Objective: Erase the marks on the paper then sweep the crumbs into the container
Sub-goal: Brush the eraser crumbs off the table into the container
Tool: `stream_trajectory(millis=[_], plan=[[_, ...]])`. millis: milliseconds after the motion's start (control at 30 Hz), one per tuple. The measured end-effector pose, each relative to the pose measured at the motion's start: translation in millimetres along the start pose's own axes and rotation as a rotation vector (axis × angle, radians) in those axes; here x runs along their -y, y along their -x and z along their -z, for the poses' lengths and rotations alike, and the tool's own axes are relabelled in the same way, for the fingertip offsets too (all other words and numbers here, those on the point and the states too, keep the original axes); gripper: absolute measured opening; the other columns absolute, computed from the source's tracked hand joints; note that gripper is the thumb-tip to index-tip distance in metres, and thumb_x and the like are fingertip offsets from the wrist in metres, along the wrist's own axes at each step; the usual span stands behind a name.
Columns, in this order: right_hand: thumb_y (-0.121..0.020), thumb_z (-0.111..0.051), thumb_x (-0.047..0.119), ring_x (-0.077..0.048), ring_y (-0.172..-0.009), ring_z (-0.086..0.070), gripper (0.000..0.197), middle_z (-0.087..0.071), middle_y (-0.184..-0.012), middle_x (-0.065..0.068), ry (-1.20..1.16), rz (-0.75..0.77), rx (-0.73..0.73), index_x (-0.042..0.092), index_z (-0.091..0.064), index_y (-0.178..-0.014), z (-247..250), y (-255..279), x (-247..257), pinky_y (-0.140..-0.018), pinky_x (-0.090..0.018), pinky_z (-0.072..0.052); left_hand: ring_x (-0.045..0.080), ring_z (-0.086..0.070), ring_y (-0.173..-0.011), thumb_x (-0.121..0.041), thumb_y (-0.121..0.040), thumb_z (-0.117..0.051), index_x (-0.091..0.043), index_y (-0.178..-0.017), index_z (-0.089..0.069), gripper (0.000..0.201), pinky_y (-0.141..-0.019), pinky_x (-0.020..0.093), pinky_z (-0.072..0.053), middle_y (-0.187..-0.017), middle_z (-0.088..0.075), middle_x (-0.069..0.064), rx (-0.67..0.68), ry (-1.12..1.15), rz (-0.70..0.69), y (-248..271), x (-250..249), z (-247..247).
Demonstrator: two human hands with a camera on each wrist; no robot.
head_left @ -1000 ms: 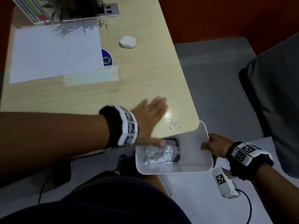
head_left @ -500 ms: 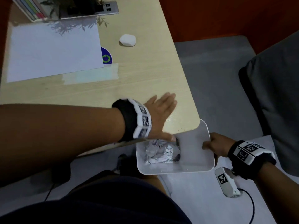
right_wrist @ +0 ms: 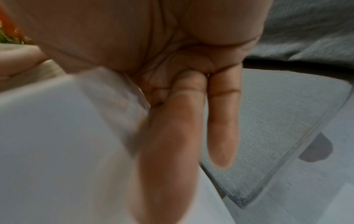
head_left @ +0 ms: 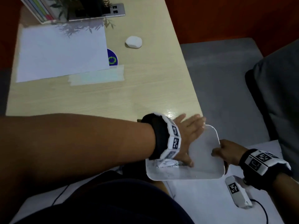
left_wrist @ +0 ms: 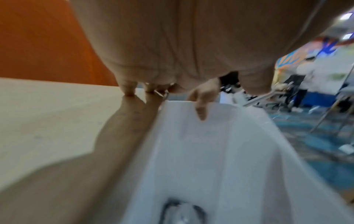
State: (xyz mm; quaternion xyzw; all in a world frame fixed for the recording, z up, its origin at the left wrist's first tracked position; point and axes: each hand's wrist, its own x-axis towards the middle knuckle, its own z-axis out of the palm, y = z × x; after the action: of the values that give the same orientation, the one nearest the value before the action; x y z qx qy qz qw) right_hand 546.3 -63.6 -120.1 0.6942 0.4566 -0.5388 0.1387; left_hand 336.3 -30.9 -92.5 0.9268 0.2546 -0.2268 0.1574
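1. Where the scene begins at far left, a white sheet of paper (head_left: 61,52) lies flat on the pale wooden worktop (head_left: 113,97), its near edge over a strip of clear tape (head_left: 97,76).
2. Just right of the paper, a round blue sticker (head_left: 112,59) peeks out from under its edge, and a white eraser (head_left: 133,42) sits further right, well apart from both hands.
3. At the back edge stand some books (head_left: 40,8), a small plant (head_left: 68,7) and a silver device with ports (head_left: 100,11).
4. Reaching across the front of the worktop, the left hand (head_left: 188,131) lies flat with its fingers (head_left: 196,121) straight and together at the worktop's near right corner, touching the surface right at the container's rim.
5. Below that corner, a white plastic container (head_left: 205,159) is held just under the worktop's edge; white crumpled scraps (head_left: 166,164) lie inside at its left end, partly hidden by the left wrist.
6. On the right, the right hand (head_left: 229,152) grips the container's right rim, thumb inside and fingers (right_wrist: 172,128) underneath.
7. Whether any eraser crumbs are on the worktop or in the container cannot be told.
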Motion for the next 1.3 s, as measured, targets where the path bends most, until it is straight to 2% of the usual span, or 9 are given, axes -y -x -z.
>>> stream_trajectory(millis=[100,233,400,567,700,800,967,1200,1300], plan=[[-0.088,-0.048,0.001,-0.039,-0.052,-0.065,0.013,-0.068,-0.066,-0.015,-0.019,0.001,-0.010,0.004,-0.061,-0.088,-1,0,-2,-0.045,-0.033,-0.051,0.021,0.019,-0.146,-0.075,-0.084,-0.041,-0.008,-0.152,0.010,0.108,-0.117,0.045,0.008,-0.159,0.020,0.009,0.034,0.043,-0.084,19,-4,-2],[-0.089,-0.049,0.007,-0.037,-0.060,-0.068,0.016,-0.071,-0.082,-0.018,0.011,0.021,0.006,0.006,-0.062,-0.098,-1,-1,-2,-0.057,-0.031,-0.054,0.024,0.016,-0.146,-0.078,-0.081,-0.035,-0.005,-0.149,0.018,0.113,-0.119,0.048,-0.001,-0.158,0.022,0.013,-0.179,0.158,0.337,24,82,16],[-0.090,-0.049,0.009,-0.034,-0.055,-0.068,0.015,-0.071,-0.078,-0.016,0.009,0.017,0.018,0.005,-0.063,-0.094,-5,-4,-1,-0.053,-0.026,-0.050,0.025,0.017,-0.146,-0.083,-0.076,-0.034,-0.006,-0.151,0.015,0.118,-0.118,0.048,-0.001,-0.159,0.021,0.012,-0.118,0.232,0.612,29,140,6],[-0.089,-0.049,0.005,-0.040,-0.059,-0.068,0.012,-0.070,-0.076,-0.014,-0.032,0.012,0.002,0.007,-0.061,-0.091,-6,-7,-5,-0.051,-0.029,-0.051,0.029,0.026,-0.143,-0.089,-0.074,-0.029,-0.007,-0.148,0.021,0.121,-0.116,0.050,0.011,-0.155,0.029,0.014,-0.050,0.094,0.286,18,64,-10],[-0.088,-0.049,0.002,-0.043,-0.060,-0.066,0.013,-0.070,-0.079,-0.019,-0.037,0.021,0.002,0.008,-0.061,-0.090,-8,-3,-10,-0.049,-0.033,-0.053,0.026,0.024,-0.144,-0.087,-0.077,-0.032,-0.008,-0.152,0.010,0.117,-0.116,0.050,0.014,-0.159,0.020,0.011,-0.106,0.011,-0.009,28,-7,-40],[-0.087,-0.050,0.003,-0.043,-0.057,-0.066,0.012,-0.070,-0.080,-0.023,-0.039,0.031,-0.007,0.007,-0.061,-0.090,-10,-3,-13,-0.046,-0.032,-0.052,0.021,0.025,-0.144,-0.082,-0.080,-0.033,-0.010,-0.152,0.012,0.112,-0.116,0.045,0.015,-0.158,0.022,0.007,-0.085,0.069,-0.011,32,-1,-35],[-0.089,-0.050,0.003,-0.040,-0.056,-0.065,0.012,-0.069,-0.076,-0.019,-0.040,0.027,-0.026,0.009,-0.059,-0.084,-13,-4,-13,-0.046,-0.029,-0.050,0.024,0.019,-0.146,-0.082,-0.081,-0.032,-0.008,-0.150,0.018,0.113,-0.119,0.049,0.003,-0.158,0.024,0.011,-0.143,0.148,0.299,9,61,13],[-0.088,-0.048,0.000,-0.043,-0.053,-0.064,0.014,-0.070,-0.069,-0.017,-0.058,0.034,-0.007,0.005,-0.062,-0.087,-13,-5,-13,-0.045,-0.031,-0.050,0.023,0.024,-0.144,-0.081,-0.082,-0.034,-0.011,-0.153,0.011,0.109,-0.115,0.048,0.013,-0.159,0.022,0.007,-0.007,0.024,-0.024,22,-4,-23],[-0.088,-0.048,0.001,-0.048,-0.060,-0.065,0.014,-0.070,-0.078,-0.023,-0.049,0.038,-0.006,0.004,-0.062,-0.091,-14,-3,-12,-0.045,-0.032,-0.051,0.018,0.020,-0.145,-0.079,-0.082,-0.037,-0.011,-0.152,0.014,0.109,-0.117,0.045,0.011,-0.159,0.022,0.005,-0.036,0.156,0.046,42,16,-16]])
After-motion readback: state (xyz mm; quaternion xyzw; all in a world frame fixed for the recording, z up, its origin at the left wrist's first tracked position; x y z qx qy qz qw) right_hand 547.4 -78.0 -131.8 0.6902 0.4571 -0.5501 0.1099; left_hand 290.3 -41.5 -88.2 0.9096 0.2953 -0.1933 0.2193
